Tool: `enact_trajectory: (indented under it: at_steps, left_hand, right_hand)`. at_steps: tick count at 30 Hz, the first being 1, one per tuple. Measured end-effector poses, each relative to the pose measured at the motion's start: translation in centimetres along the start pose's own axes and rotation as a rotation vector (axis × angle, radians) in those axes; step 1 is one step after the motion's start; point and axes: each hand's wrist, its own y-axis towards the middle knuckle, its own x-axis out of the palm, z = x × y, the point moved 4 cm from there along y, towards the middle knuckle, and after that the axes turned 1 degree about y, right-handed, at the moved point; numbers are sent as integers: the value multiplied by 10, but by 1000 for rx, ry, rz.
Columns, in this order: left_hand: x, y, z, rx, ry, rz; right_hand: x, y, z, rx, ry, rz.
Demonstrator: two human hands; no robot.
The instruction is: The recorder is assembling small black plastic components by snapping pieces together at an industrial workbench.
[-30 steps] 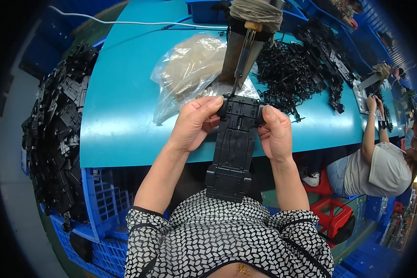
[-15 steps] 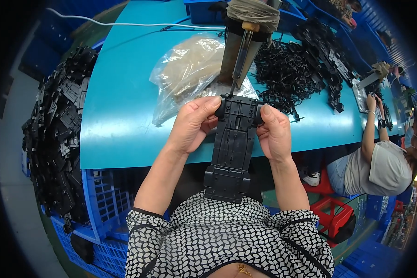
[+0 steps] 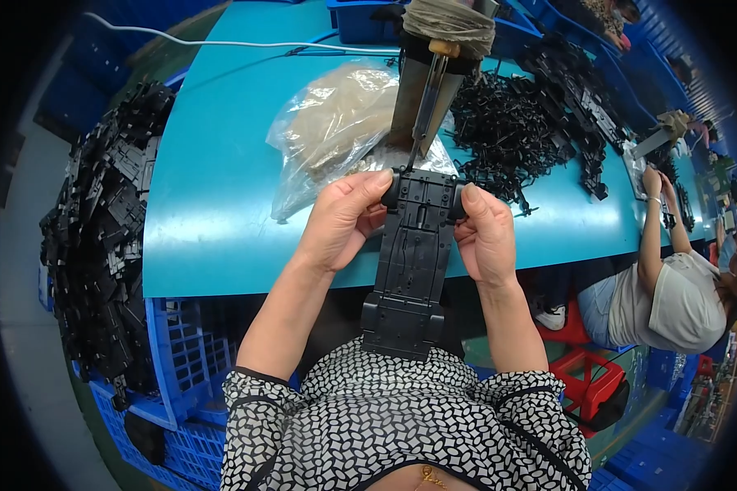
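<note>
The person's left hand (image 3: pixel 348 217), closed, pinches a black plastic part (image 3: pixel 416 254) at its far left corner; the right hand (image 3: pixel 486 233) grips the far right corner likewise, the part between them. Beyond both is a slim metal rod (image 3: pixel 425 110); past the left, a clear bag (image 3: pixel 336 123); past the right, heaped black pieces (image 3: pixel 504 135).

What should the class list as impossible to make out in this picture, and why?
All in the head view:
- Underside of the black part: turned away from the camera.
- Whether the left hand and right hand press its back: hidden by the part and the hands themselves.
- Exact contents of the clear bag: glare and folded plastic.
- Rest of the blue bin: cut off by the top edge.
</note>
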Motion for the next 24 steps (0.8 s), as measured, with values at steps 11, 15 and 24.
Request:
enact_trajectory:
  at_steps: [11,15,24]
  left_hand:
    - [2,-2,1,-20,-9,11]
    - [2,-1,1,-27,-3,32]
    - [3,1,0,-18,1,45]
  right_hand:
    - [1,0,-2,-2,-1,4]
    - [1,2,-3,1,-11,8]
    - [2,3,-3,2,-19,12]
